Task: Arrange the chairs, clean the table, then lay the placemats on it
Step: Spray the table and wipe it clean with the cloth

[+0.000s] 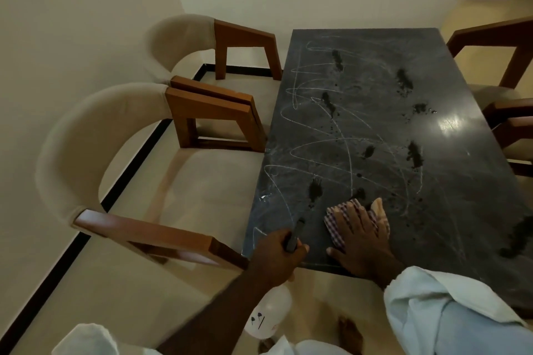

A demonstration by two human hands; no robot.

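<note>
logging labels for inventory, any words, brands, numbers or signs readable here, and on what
No text here can be read.
spray bottle: a few dark printed marks, too blurred to read.
table: white scribbles, only loops and zigzags, no letters or numbers.

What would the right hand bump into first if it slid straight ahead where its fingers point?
The right hand lies flat on the checked cloth, fingers pointing away across the dark table. Straight on, it would probably meet the black stain just beyond the cloth first.
</note>
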